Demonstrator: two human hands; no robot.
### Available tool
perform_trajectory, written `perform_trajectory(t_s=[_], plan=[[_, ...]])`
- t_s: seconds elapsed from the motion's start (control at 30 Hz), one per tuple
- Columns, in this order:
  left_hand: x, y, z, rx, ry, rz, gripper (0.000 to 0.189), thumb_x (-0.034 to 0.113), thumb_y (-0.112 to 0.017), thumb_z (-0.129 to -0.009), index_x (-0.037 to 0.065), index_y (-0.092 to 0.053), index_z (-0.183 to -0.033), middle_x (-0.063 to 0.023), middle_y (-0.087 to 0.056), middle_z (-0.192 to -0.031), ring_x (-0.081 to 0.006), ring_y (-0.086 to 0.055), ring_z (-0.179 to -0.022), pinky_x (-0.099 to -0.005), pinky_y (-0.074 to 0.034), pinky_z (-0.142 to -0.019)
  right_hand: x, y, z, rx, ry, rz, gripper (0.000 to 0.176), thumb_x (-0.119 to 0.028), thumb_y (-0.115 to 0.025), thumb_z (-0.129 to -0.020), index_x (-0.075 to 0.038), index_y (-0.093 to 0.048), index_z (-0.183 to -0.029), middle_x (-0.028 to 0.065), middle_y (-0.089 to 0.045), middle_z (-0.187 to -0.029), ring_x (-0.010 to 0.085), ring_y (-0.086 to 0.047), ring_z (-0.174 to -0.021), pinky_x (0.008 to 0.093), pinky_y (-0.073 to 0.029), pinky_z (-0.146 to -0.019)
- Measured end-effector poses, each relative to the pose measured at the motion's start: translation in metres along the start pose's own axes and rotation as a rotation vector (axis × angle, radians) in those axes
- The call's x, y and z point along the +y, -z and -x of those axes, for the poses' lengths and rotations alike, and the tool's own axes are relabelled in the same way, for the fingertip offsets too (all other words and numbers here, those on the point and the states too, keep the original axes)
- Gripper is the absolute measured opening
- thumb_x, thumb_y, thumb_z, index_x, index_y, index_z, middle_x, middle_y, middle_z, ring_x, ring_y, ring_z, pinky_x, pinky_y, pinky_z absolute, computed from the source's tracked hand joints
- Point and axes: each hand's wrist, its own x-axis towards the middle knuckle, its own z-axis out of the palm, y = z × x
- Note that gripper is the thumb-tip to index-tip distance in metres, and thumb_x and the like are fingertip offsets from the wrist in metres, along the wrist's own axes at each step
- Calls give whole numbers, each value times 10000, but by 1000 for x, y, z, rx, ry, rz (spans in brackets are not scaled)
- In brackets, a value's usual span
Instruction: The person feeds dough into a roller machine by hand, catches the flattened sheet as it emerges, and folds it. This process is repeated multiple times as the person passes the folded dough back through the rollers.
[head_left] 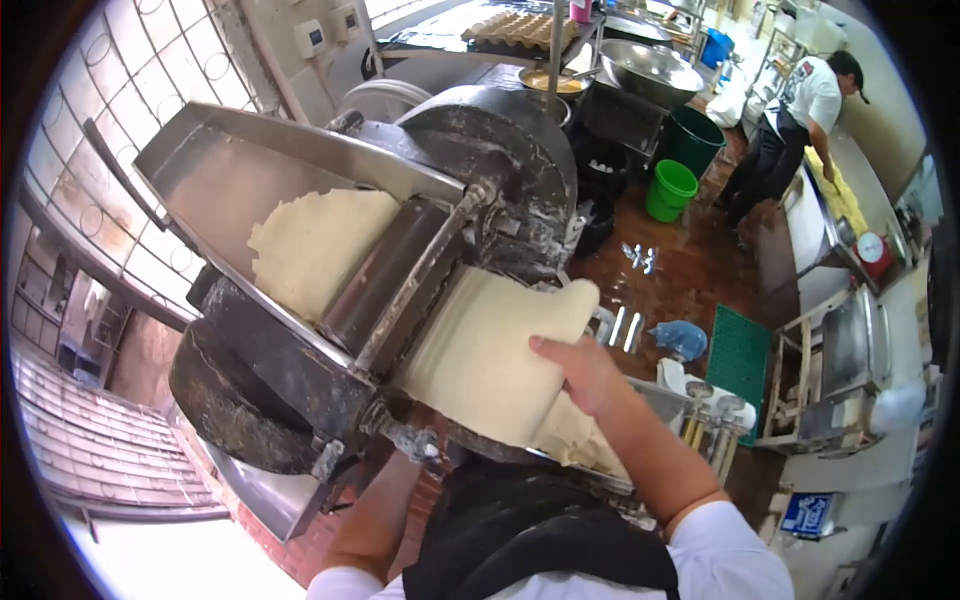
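Person wore white short-sleeved cloth shirt [728,545], loose black cloth apron [535,535] over the front; right hand [583,374] was bare.

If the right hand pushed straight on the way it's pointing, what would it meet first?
The dough sheet, which the right hand already touches. Beyond it, probably the metal bar by the rollers, though depth is hard to judge.
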Motion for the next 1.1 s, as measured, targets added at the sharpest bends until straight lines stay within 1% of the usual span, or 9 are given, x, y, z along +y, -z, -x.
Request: perform_trajectory(t_s=[0.03,0.2,0.47,0.53,0.6,0.67,0.77,0.87,1.1], plan=[[8,-3,-10,38,-12,28,360,285,-424,-978,129,-519,-1289,-156,-505,-1306,-287,-473,-1220,-376,-358,-1031,-14,-7,10,0,21,15,422,-219,-688,-832,69,-588,-1124,146,-654,-1043,228,-644,-920,347,-510,-804],[76,-40,-49,81,-130,163,367,288,-428,-975,129,-513,-1295,-154,-502,-1313,-288,-466,-1228,-376,-352,-1036,-58,-30,38,-64,75,109,393,-183,-674,-843,73,-582,-1127,149,-653,-1045,226,-645,-922,356,-511,-824],[194,-110,-18,-201,-458,258,378,292,-433,-971,128,-504,-1304,-149,-495,-1323,-290,-454,-1239,-377,-344,-1044,-78,1,66,15,128,111,399,-165,-650,-845,62,-556,-1159,163,-652,-1037,251,-651,-934,368,-519,-842],[205,-111,-18,-268,-522,270,380,293,-434,-970,128,-502,-1307,-148,-494,-1326,-290,-451,-1242,-377,-342,-1046,-77,16,80,154,28,117,392,-161,-639,-853,53,-553,-1170,162,-646,-1063,247,-650,-941,373,-517,-854],[191,-97,-25,-225,-529,324,383,294,-436,-969,128,-500,-1309,-147,-492,-1329,-290,-448,-1245,-378,-340,-1049,-45,60,74,168,13,52,431,-154,-645,-848,68,-529,-1199,175,-627,-1112,272,-643,-963,387,-513,-859],[152,-70,-39,23,-435,357,386,295,-437,-968,128,-498,-1311,-146,-491,-1331,-291,-446,-1248,-378,-337,-1051,-8,95,74,232,-9,11,421,-157,-646,-848,62,-538,-1191,167,-630,-1108,270,-644,-961,384,-515,-853],[61,-34,-73,364,-82,202,391,296,-439,-967,128,-494,-1315,-144,-488,-1335,-291,-441,-1252,-378,-334,-1054,58,143,65,333,-119,-61,405,-170,-652,-848,52,-557,-1172,151,-640,-1090,262,-647,-947,376,-521,-836],[-8,-33,-112,308,154,56,395,298,-441,-965,127,-491,-1318,-143,-486,-1339,-292,-437,-1256,-379,-331,-1057,106,154,44,335,-234,92,411,-219,-666,-849,56,-580,-1142,138,-657,-1038,242,-653,-898,353,-527,-792],[-31,-55,-125,283,199,98,406,301,-446,-962,127,-483,-1327,-139,-481,-1349,-293,-427,-1267,-379,-323,-1064,103,85,4,285,-172,101,395,-285,-681,-837,24,-639,-1080,102,-679,-934,207,-652,-794,350,-514,-712]])
